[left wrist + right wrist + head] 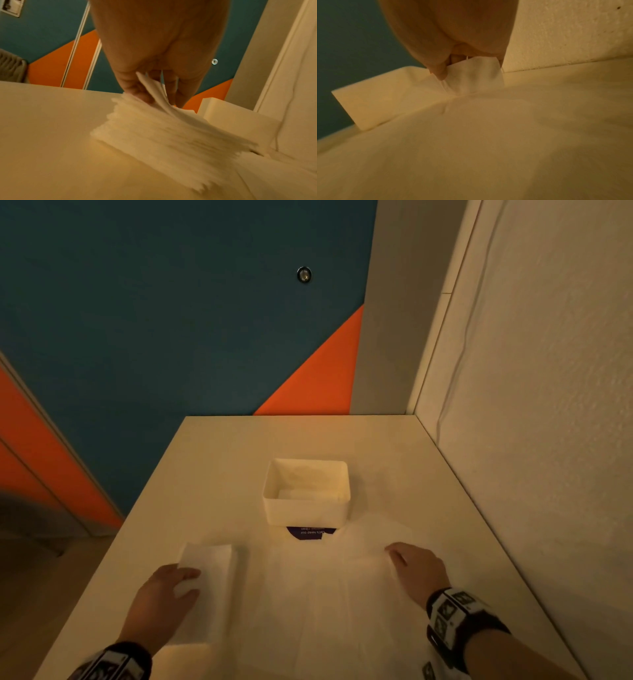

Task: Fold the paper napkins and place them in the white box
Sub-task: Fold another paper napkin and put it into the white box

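Left wrist view shows the left hand (154, 75) with its fingers curled around the top sheets at the far end of a stack of napkins (164, 135), lifting a few away from the rest — the picture is blurred, so how many sheets are lifted cannot be told. In the head view that stack (205, 587) lies on the near left of the table (212, 467), the hand on its near edge.

The right hand (414, 571) is on the other side, over an unfolded napkin (329, 594) spread flat across the middle of the table. The right wrist view shows its thumb and fingers pinching up the napkin's far corner (474, 75), raised off the table, with the rest still lying flat.

Just beyond the spread napkin stands the white box (306, 491), upright and open on top, on a dark purple label (310, 533). Something pale lies on its floor, possibly a folded napkin — too dim to be sure.

My reading: the task is at an early stage. The napkin in the right hand looks to be at the start of its first fold, the box is nearly empty, and the whole stack is left to fold and put away.
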